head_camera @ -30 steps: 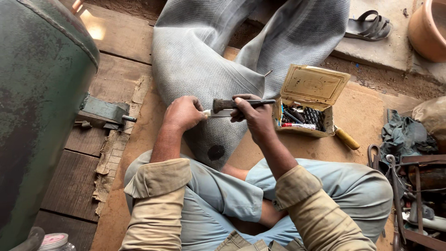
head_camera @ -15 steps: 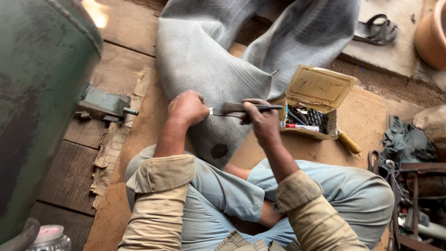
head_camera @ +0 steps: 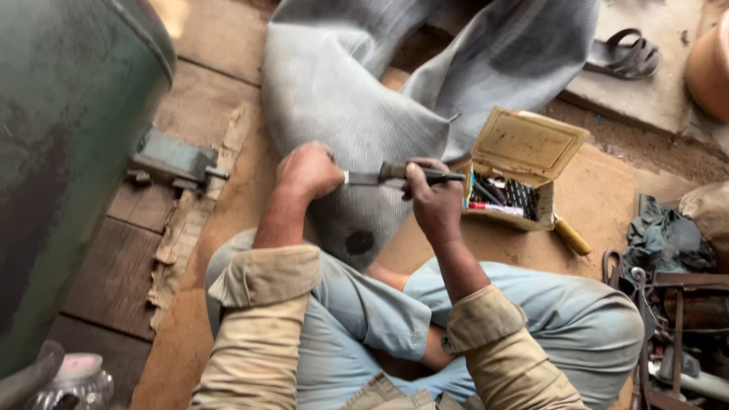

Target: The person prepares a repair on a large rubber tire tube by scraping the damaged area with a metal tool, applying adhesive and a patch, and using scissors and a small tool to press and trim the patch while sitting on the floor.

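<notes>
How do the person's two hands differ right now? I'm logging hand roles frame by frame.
The left hand is a closed fist pressed on the grey rubber tube, at the tool's bright metal end; the right hand wraps the dark tool at its handle, off the tube's edge. The left hand sits farther from the open box; the right hand is beside it. Both are bare, with rolled tan sleeves.

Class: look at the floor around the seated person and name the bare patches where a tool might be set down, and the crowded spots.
Bare patches: the tan board between the open yellow box and the tool pile; the wooden planks between the green tank and the grey inner tube. Crowded: the right edge, and around both hands.
</notes>
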